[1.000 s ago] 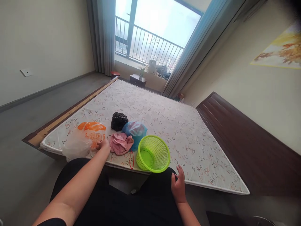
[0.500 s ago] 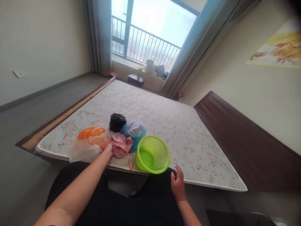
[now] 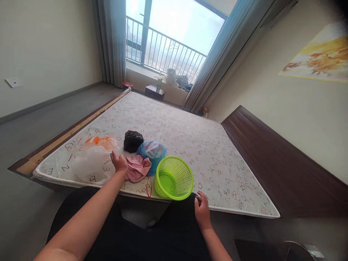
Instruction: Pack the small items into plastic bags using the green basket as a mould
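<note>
My left hand (image 3: 119,164) has its fingers curled in at the right edge of a clear whitish plastic bag (image 3: 91,163), which seems to be pinched in them. The bag spreads over the mattress and partly covers an orange plastic bag (image 3: 104,142). Just right of that hand lies a crumpled pink cloth (image 3: 138,169). Behind it sit a black plastic bag (image 3: 133,141) and a blue plastic bag (image 3: 155,152) with something inside. A green plastic basket (image 3: 174,179) is tilted at the mattress edge. My right hand (image 3: 202,210) rests by my knee, fingers apart, holding nothing.
The lettered mattress (image 3: 195,145) lies on a wooden bed frame with a dark headboard (image 3: 282,163) at right. A red loop (image 3: 148,186) is beside the basket. Beyond stand a small dark table (image 3: 154,92) with a bottle, and bags on the windowsill.
My left hand has moved up and left, away from the pink cloth's edge. The clear bag has flattened out leftward and now lies over the orange bag. My right hand stays by my knee.
</note>
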The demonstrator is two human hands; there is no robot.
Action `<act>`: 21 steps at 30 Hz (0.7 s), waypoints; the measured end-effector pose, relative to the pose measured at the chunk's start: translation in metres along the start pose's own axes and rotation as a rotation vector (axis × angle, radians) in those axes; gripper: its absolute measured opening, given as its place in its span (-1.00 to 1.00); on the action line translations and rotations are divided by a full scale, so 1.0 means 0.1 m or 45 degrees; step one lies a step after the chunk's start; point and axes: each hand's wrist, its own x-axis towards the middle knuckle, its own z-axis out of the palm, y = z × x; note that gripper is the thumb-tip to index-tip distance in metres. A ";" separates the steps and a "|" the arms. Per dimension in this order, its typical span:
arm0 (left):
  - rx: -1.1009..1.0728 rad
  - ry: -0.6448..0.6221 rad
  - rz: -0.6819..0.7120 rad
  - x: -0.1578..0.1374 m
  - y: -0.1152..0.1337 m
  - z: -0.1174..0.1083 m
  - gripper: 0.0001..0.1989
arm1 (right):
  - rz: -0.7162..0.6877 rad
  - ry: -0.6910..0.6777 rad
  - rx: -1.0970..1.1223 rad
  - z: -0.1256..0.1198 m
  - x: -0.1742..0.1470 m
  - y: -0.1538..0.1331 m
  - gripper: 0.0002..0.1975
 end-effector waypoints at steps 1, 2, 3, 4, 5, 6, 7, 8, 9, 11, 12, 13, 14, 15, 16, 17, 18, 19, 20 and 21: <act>-0.005 0.041 -0.002 -0.01 0.07 0.03 -0.40 | 0.003 -0.002 0.006 0.00 0.01 -0.01 -0.53; -0.013 0.073 0.021 -0.04 0.16 0.06 -0.36 | 0.006 -0.006 0.012 0.01 0.01 -0.02 -0.53; -0.027 0.068 0.104 -0.09 0.27 0.08 -0.34 | 0.009 -0.011 0.018 0.01 0.02 -0.02 -0.53; -0.035 0.030 0.244 -0.16 0.39 0.10 -0.31 | 0.013 -0.017 0.021 0.01 0.02 -0.03 -0.53; -0.040 -0.022 0.389 -0.25 0.52 0.11 -0.30 | 0.016 -0.020 0.022 0.02 0.03 -0.03 -0.53; -0.034 -0.085 0.521 -0.35 0.65 0.12 -0.31 | 0.018 -0.019 0.022 0.02 0.03 -0.03 -0.53; -0.025 -0.166 0.655 -0.46 0.76 0.13 -0.34 | 0.019 -0.015 0.022 0.02 0.03 -0.03 -0.53; -0.014 -0.285 0.791 -0.57 0.87 0.14 -0.37 | 0.020 -0.013 0.023 0.02 0.03 -0.03 -0.53; -0.009 -0.385 0.892 -0.68 0.96 0.15 -0.42 | 0.024 -0.010 0.023 0.02 0.03 -0.03 -0.53; -0.014 -0.496 1.026 -0.86 1.09 0.18 -0.54 | 0.037 -0.011 0.024 0.01 0.03 -0.03 -0.51; -0.019 -0.530 1.078 -0.93 1.14 0.20 -0.60 | 0.045 -0.011 0.026 0.00 0.04 -0.03 -0.50; -0.029 -0.563 1.124 -0.97 1.18 0.22 -0.67 | 0.056 -0.005 0.028 -0.01 0.04 -0.04 -0.49; -0.040 -0.599 1.164 -1.00 1.22 0.24 -0.73 | 0.073 0.010 0.030 -0.02 0.04 -0.05 -0.48; -0.053 -0.640 1.198 -1.01 1.25 0.25 -0.78 | 0.102 0.035 0.036 -0.03 0.04 -0.07 -0.48; -0.068 -0.684 1.226 -1.00 1.29 0.26 -0.81 | 0.144 0.066 0.055 -0.04 0.04 -0.11 -0.47; -0.081 -0.729 1.249 -0.98 1.32 0.27 -0.82 | 0.192 0.095 0.092 -0.04 0.04 -0.15 -0.48; -0.094 -0.772 1.267 -0.96 1.35 0.28 -0.80 | 0.238 0.113 0.152 -0.04 0.03 -0.20 -0.50; -0.109 -0.815 1.279 -0.94 1.38 0.28 -0.79 | 0.273 0.117 0.224 -0.03 0.03 -0.27 -0.51; -0.129 -0.859 1.285 -0.92 1.40 0.28 -0.77 | 0.285 0.104 0.296 -0.01 0.03 -0.35 -0.53; -0.153 -0.906 1.287 -0.91 1.42 0.29 -0.77 | 0.271 0.076 0.349 0.01 0.04 -0.44 -0.54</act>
